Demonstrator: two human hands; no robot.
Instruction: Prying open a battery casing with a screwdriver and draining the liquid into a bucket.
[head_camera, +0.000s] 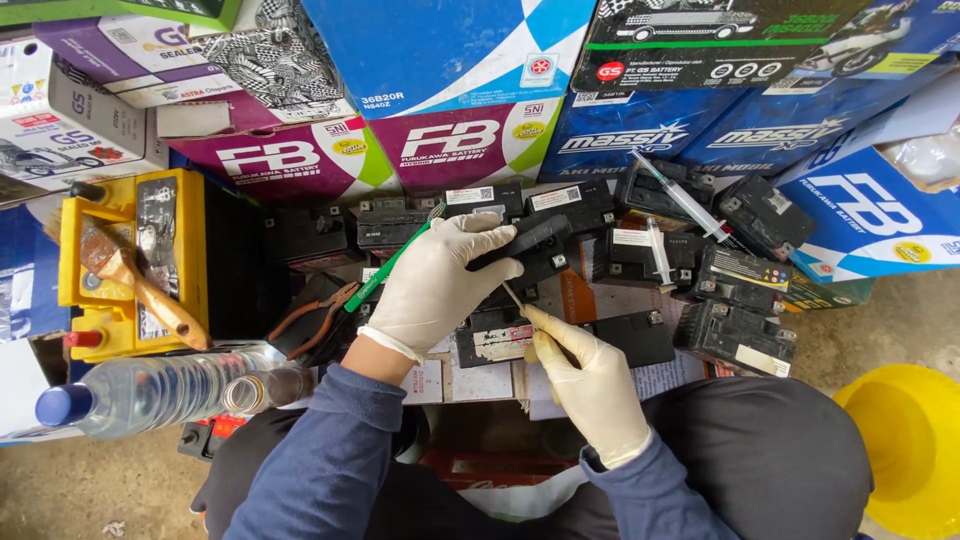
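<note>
My left hand (437, 283), in a white glove, grips a small black battery (530, 248) and also holds a green toothbrush (392, 262) that slants down to the left. My right hand (590, 378), gloved too, pinches a thin pale stick (513, 296) whose tip points up at the held battery. Under the hands lies another black battery with a worn label (492, 343).
Several small black batteries (735, 285) lie in a heap, with two syringes (683, 197) on them. A yellow battery (130, 255) with a paintbrush (135, 283) is at left, pliers (312, 318) and a clear bottle (150, 390) nearby. Stacked cartons (440, 140) stand behind; a yellow bucket (910, 450) at right.
</note>
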